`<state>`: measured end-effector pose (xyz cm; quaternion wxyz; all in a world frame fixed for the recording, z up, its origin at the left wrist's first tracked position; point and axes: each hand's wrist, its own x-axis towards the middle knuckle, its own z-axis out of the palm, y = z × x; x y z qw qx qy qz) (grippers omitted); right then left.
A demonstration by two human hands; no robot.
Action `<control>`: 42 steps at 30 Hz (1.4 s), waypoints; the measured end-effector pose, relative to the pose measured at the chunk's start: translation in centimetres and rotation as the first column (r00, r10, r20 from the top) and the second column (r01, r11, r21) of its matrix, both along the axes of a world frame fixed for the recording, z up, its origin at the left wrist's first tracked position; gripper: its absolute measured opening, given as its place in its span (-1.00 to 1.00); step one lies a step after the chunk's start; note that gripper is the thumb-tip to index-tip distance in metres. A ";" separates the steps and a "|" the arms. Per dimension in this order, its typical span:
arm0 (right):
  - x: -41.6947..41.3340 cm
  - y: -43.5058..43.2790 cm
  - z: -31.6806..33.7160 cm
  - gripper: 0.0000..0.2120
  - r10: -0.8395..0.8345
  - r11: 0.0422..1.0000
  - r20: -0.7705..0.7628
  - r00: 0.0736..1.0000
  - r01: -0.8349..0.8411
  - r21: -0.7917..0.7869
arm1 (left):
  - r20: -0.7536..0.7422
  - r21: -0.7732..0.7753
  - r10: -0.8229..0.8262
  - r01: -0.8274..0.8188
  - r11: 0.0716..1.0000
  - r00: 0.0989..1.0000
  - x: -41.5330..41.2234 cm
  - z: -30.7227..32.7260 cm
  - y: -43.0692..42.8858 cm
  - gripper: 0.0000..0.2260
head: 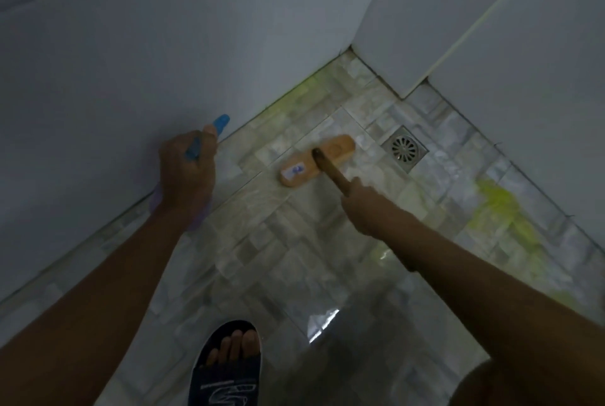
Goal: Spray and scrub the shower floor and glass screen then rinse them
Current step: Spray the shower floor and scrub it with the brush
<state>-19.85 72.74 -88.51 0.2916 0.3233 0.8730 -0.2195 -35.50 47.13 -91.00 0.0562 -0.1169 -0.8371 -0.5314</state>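
Dim, slightly blurred frame. Far left is a plain pale wall point(98, 61) meeting the floor along a diagonal edge. The left hand point(186, 173) is seen from the back, forearm reaching up from the lower left. Its fingers are curled tight round a spray bottle point(222, 121), which is mostly hidden. Only the blue nozzle tip past the thumb, a blue strip between the fingers and a bit of purple body under the wrist show. Whether a finger sits on the trigger cannot be told. The bottle is held close to the left wall, just above the floor edge.

Bottom centre, a foot in a dark slide sandal point(229, 363) stands on the shower floor point(278, 242), toes showing, heel cut off by the frame.

The brush point(294, 173) has a wooden head with a small label. It lies flat on the mosaic tiles near the corner, bristles hidden under it. Its handle point(330, 171) runs back into the right hand point(363, 206), fingers wrapped round it. The handle's near end is buried in the fist, with the arm stretched in from the lower right.

Just right of the brush head is a square metal drain point(405, 148) — apart from it, not touching. Yellow-green cleaner point(501, 206) is smeared on the tiles by the right wall, with a fainter streak along the left wall edge. Pale panels point(491, 29) at right — tile or glass, cannot tell.
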 end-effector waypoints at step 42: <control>-2.5 2.6 2.0 -0.83 0.023 1.000 0.045 0.999 -0.023 0.013 | 0.178 0.160 0.108 -0.137 0.978 0.978 -0.7 -1.1 -1.8 -0.53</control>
